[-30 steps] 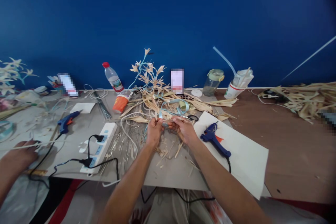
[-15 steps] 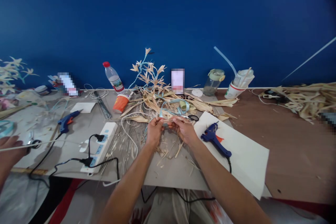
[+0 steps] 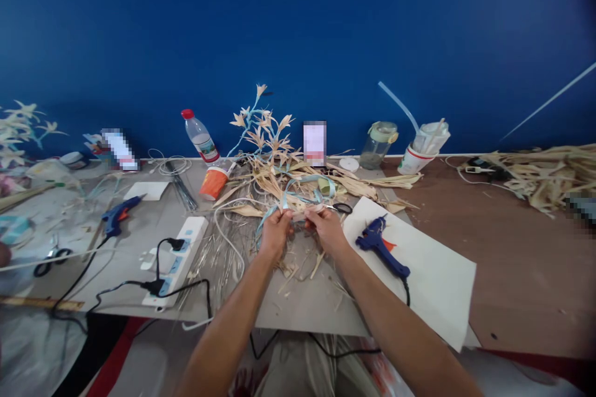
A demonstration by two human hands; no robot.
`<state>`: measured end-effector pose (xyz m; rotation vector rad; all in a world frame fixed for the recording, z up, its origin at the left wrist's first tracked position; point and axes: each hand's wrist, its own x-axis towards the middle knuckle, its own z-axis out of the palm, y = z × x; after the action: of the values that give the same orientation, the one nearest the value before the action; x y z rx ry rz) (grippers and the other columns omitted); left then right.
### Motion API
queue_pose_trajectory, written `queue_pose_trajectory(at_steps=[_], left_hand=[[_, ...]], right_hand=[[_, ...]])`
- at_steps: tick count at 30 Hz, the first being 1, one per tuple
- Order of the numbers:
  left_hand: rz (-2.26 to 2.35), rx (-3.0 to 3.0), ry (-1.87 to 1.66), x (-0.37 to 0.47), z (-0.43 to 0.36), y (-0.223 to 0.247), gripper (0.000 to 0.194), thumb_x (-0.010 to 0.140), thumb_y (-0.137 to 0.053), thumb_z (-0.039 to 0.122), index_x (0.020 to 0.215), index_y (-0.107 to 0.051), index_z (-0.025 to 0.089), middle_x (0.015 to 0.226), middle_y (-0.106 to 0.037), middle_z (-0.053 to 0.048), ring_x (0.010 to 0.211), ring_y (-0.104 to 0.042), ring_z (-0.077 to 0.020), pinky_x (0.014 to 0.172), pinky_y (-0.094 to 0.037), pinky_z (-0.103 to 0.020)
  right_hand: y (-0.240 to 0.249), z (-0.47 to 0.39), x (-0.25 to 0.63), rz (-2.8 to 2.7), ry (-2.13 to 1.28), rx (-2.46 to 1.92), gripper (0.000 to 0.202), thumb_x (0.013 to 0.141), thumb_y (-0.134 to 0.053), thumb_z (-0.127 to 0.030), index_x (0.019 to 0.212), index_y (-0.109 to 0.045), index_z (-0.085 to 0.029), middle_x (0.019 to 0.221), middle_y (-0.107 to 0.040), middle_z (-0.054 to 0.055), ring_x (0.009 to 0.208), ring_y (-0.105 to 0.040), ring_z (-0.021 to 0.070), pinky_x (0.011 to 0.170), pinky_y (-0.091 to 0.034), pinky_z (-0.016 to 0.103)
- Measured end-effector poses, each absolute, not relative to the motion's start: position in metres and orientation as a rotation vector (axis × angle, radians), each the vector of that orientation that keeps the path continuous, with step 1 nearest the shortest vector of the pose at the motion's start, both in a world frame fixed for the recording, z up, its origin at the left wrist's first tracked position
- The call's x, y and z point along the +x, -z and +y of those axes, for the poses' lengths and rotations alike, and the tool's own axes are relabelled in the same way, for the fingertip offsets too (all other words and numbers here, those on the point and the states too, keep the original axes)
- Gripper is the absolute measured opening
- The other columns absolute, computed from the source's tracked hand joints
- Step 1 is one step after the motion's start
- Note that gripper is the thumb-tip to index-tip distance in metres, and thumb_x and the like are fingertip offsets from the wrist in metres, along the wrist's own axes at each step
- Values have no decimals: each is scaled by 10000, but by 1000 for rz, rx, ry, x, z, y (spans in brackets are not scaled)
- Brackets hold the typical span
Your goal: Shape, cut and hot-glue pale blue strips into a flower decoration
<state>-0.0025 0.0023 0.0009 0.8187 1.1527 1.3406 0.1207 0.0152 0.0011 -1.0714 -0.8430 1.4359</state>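
Observation:
My left hand (image 3: 275, 234) and my right hand (image 3: 328, 229) are close together over the middle of the table, fingertips pinched. Between them stretches a small pale strip (image 3: 298, 216), seemingly of dried husk; the fingers cover most of it. Light blue ribbon (image 3: 285, 200) lies at my left fingertips and loops behind both hands. Just past my right hand are black-handled scissors (image 3: 343, 208). Behind, dried husks (image 3: 354, 184) are heaped beneath a branch of husk flowers (image 3: 272, 136) with blue-wrapped stems.
A blue glue gun (image 3: 382, 247) rests on white board (image 3: 437, 279) at right. On the left are a power strip (image 3: 192, 242), loose wires (image 3: 218, 254), an orange paper cup (image 3: 214, 183), a bottle (image 3: 201, 139) and another glue gun (image 3: 116, 216). A co-worker's fingertip (image 3: 4, 254) shows at far left.
My hands have shifted slightly, with the pale strip now showing between the fingertips. At far left the co-worker's hand has drawn back, leaving a pair of scissors on the table.

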Motion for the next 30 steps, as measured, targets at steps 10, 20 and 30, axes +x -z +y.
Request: queue_pose_trajectory(at_steps=[10, 20, 30], left_hand=[[983, 650, -1204, -4, 0, -10, 356, 565, -772, 367, 759, -601, 123, 623, -580, 3, 454, -393, -32, 453, -312, -183], [1169, 793, -1328, 0, 3, -2, 263, 550, -744, 279, 720, -610, 130, 592, -555, 19, 509, -458, -61, 463, -332, -180], [1158, 842, -1308, -5, 6, 3, 285, 577, -733, 322, 744, -645, 109, 589, -565, 9, 485, -435, -53, 475, -329, -187]], right_hand=[[-2, 17, 124, -941, -1410, -1062, 222, 605, -675, -381, 669, -610, -178, 529, -549, -34, 460, -447, 100, 499, -349, 245], [1, 18, 128, -1082, -1349, -1136, 200, 665, -623, -373, 661, -603, -175, 540, -558, -17, 478, -474, 111, 490, -364, 243], [0, 20, 133, -1137, -1297, -1188, 179, 658, -617, -359, 717, -633, -191, 547, -569, -21, 480, -500, 127, 499, -398, 258]])
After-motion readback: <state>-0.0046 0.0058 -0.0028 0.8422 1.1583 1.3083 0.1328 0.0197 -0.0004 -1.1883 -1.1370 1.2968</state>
